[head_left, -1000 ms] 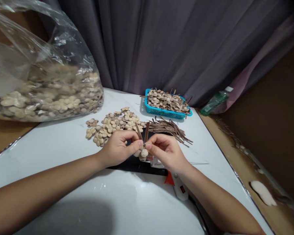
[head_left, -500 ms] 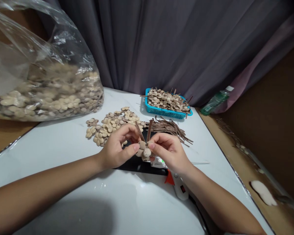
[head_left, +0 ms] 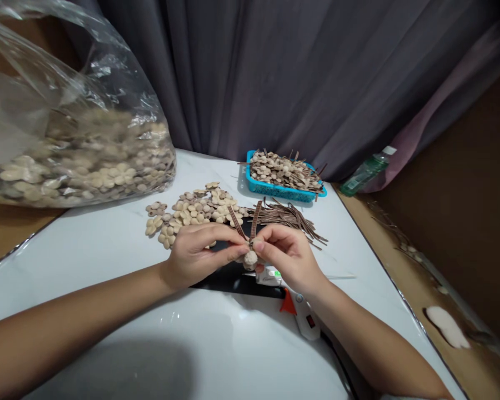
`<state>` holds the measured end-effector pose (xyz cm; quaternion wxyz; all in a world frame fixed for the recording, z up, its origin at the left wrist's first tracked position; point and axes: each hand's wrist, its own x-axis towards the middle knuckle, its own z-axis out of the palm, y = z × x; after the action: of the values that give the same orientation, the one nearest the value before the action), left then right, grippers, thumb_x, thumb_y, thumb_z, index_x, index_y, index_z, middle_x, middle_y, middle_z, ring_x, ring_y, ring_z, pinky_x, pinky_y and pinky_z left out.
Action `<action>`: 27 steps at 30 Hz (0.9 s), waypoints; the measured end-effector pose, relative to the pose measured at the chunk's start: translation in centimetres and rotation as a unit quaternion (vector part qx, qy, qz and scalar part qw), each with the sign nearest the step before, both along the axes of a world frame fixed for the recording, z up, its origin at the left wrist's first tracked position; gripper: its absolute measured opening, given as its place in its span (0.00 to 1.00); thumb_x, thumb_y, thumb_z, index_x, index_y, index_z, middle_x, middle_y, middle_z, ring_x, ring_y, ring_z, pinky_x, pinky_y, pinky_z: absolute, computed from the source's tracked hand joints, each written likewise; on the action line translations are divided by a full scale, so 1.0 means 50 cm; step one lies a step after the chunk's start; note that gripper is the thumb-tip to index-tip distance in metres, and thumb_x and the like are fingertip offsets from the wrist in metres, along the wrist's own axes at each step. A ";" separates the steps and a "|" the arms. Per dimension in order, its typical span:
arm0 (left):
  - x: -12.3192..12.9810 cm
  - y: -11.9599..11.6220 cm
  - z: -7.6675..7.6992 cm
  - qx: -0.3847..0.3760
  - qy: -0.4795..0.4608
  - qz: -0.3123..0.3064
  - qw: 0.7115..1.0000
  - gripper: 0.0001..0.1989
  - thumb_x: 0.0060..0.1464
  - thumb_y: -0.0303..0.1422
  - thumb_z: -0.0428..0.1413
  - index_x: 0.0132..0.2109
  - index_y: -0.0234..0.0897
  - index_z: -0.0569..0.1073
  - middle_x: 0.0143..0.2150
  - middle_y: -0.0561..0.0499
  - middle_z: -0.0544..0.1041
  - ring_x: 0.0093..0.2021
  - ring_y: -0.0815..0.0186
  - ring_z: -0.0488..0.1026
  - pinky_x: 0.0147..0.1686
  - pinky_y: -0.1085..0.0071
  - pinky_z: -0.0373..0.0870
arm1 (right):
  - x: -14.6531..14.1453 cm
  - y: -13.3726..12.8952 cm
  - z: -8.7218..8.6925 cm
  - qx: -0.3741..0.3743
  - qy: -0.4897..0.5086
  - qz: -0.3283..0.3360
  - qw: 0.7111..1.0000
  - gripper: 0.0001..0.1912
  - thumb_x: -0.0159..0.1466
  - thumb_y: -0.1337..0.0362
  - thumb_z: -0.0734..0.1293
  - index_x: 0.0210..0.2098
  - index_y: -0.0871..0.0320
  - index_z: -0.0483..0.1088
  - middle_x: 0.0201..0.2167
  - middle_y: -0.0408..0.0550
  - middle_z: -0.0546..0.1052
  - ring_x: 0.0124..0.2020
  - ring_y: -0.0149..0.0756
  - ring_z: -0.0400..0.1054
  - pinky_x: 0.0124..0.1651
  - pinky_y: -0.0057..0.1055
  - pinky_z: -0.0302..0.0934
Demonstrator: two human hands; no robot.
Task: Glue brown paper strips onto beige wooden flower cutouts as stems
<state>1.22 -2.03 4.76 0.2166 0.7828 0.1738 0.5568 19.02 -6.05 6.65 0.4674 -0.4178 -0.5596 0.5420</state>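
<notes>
Between my two hands is a small fabric flower (head_left: 250, 259) with a pale, fluffy centre. Two ends of a brown checked ribbon (head_left: 254, 220) rise from it in a V. My left hand (head_left: 202, 251) pinches the flower's left side between thumb and fingers, covering those petals. On the right side, my right hand (head_left: 289, 255) pinches it near the foot of the ribbon. Below and beside the right hand lies a white glue gun (head_left: 306, 318) with an orange trigger and a small green light, partly over a black mat (head_left: 229, 280).
Beige and grey flower pieces (head_left: 191, 211) are piled behind my left hand. Cut ribbon strips (head_left: 289, 219) lie beyond my right hand. A blue basket (head_left: 283, 191) of ribboned flowers stands behind, a big clear bag (head_left: 108, 161) left, a green bottle (head_left: 366, 173) right.
My left fingers have shifted right and closed in over the flower's left petals, which showed before. The left ribbon end leans slightly further left. My right hand has hardly moved.
</notes>
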 end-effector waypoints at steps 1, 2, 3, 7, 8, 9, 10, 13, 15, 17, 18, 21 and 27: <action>0.000 0.000 0.000 0.002 -0.002 0.002 1.000 0.07 0.45 0.24 0.64 0.33 0.39 0.76 0.27 0.53 0.80 0.25 0.69 0.76 0.26 0.78 0.72 | 0.000 0.000 0.000 0.000 -0.001 -0.001 1.000 0.12 0.57 0.59 0.70 0.24 0.60 0.68 0.19 0.41 0.73 0.18 0.26 0.66 0.21 0.23 0.64; 0.001 0.000 -0.002 0.003 -0.003 0.002 1.000 0.07 0.45 0.25 0.64 0.33 0.39 0.76 0.27 0.53 0.80 0.25 0.69 0.76 0.26 0.78 0.72 | 0.000 0.000 0.001 0.000 -0.002 -0.001 1.000 0.12 0.56 0.59 0.70 0.24 0.60 0.68 0.19 0.41 0.73 0.18 0.26 0.67 0.21 0.23 0.64; 0.001 0.001 -0.003 0.001 -0.002 0.001 1.000 0.07 0.45 0.25 0.64 0.33 0.39 0.76 0.27 0.53 0.80 0.25 0.69 0.76 0.26 0.78 0.72 | 0.001 0.000 0.001 0.001 -0.003 -0.002 1.000 0.12 0.56 0.59 0.70 0.24 0.60 0.68 0.19 0.41 0.73 0.18 0.26 0.67 0.21 0.23 0.64; 0.002 0.002 -0.007 -0.021 0.011 -0.002 1.000 0.03 0.48 0.27 0.62 0.33 0.39 0.77 0.27 0.52 0.80 0.25 0.68 0.76 0.26 0.77 0.72 | 0.000 -0.001 0.001 0.000 -0.009 0.003 1.000 0.12 0.57 0.59 0.69 0.24 0.60 0.67 0.18 0.41 0.71 0.18 0.26 0.66 0.21 0.23 0.63; 0.002 0.002 -0.007 -0.022 0.012 -0.006 1.000 0.03 0.49 0.27 0.62 0.33 0.39 0.76 0.27 0.52 0.80 0.25 0.69 0.76 0.27 0.77 0.72 | -0.001 -0.002 0.001 -0.001 -0.009 0.004 1.000 0.12 0.57 0.59 0.69 0.24 0.61 0.67 0.18 0.41 0.71 0.18 0.26 0.66 0.21 0.23 0.62; 0.002 0.002 -0.007 -0.023 0.014 -0.011 1.000 0.02 0.49 0.27 0.61 0.33 0.38 0.76 0.27 0.52 0.80 0.26 0.69 0.76 0.27 0.77 0.72 | -0.002 -0.002 0.001 -0.003 -0.008 0.005 1.000 0.12 0.57 0.59 0.69 0.25 0.61 0.67 0.18 0.41 0.71 0.18 0.26 0.66 0.21 0.23 0.62; 0.002 0.001 -0.006 -0.024 0.017 -0.014 0.999 0.02 0.50 0.26 0.61 0.33 0.38 0.76 0.27 0.52 0.79 0.26 0.70 0.75 0.28 0.78 0.71 | -0.003 -0.003 0.001 -0.004 -0.007 0.005 1.000 0.12 0.57 0.59 0.69 0.25 0.61 0.67 0.18 0.41 0.71 0.18 0.26 0.66 0.22 0.23 0.63; 0.002 0.001 -0.006 -0.030 0.027 -0.017 0.999 0.02 0.51 0.26 0.60 0.33 0.37 0.75 0.27 0.53 0.78 0.26 0.71 0.74 0.28 0.79 0.71 | -0.004 -0.003 0.002 -0.005 -0.011 0.002 1.000 0.13 0.56 0.58 0.69 0.24 0.60 0.67 0.18 0.41 0.71 0.18 0.26 0.65 0.21 0.23 0.63; 0.002 0.001 -0.009 -0.034 0.030 -0.016 0.999 0.01 0.52 0.27 0.59 0.33 0.37 0.75 0.26 0.53 0.78 0.25 0.71 0.74 0.28 0.79 0.70 | -0.004 -0.003 0.002 -0.001 -0.012 0.003 1.000 0.13 0.56 0.58 0.69 0.24 0.60 0.66 0.17 0.40 0.71 0.18 0.26 0.65 0.21 0.23 0.63; 0.003 0.001 -0.015 -0.036 0.021 -0.015 0.999 0.01 0.52 0.27 0.60 0.33 0.37 0.74 0.28 0.52 0.79 0.27 0.71 0.75 0.29 0.78 0.71 | -0.004 -0.002 0.001 0.004 -0.009 0.004 1.000 0.12 0.57 0.59 0.69 0.25 0.60 0.66 0.17 0.40 0.70 0.18 0.25 0.65 0.21 0.22 0.63; 0.003 0.001 -0.020 -0.038 0.009 -0.012 0.999 0.02 0.51 0.27 0.60 0.33 0.37 0.74 0.28 0.51 0.79 0.28 0.70 0.75 0.29 0.78 0.71 | -0.003 -0.002 0.001 0.005 -0.008 0.004 1.000 0.12 0.57 0.59 0.69 0.25 0.60 0.66 0.17 0.40 0.70 0.18 0.25 0.65 0.21 0.22 0.63; 0.004 0.000 -0.031 -0.039 -0.029 0.000 0.999 0.06 0.49 0.26 0.62 0.35 0.37 0.74 0.31 0.52 0.79 0.29 0.70 0.76 0.31 0.78 0.72 | -0.002 -0.002 -0.001 0.010 -0.007 0.004 1.000 0.12 0.58 0.59 0.68 0.25 0.60 0.67 0.18 0.40 0.71 0.18 0.25 0.65 0.21 0.22 0.63; 0.004 0.000 -0.024 -0.025 -0.011 -0.007 1.000 0.04 0.50 0.25 0.60 0.35 0.38 0.74 0.30 0.52 0.79 0.28 0.70 0.76 0.29 0.78 0.71 | -0.003 -0.002 -0.001 0.010 -0.012 0.002 1.000 0.12 0.57 0.58 0.69 0.25 0.60 0.67 0.18 0.40 0.71 0.18 0.26 0.65 0.21 0.23 0.63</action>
<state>1.43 -2.02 3.58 0.2417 0.7723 0.1800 0.5592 18.85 -6.16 6.62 0.4634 -0.4187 -0.5715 0.5323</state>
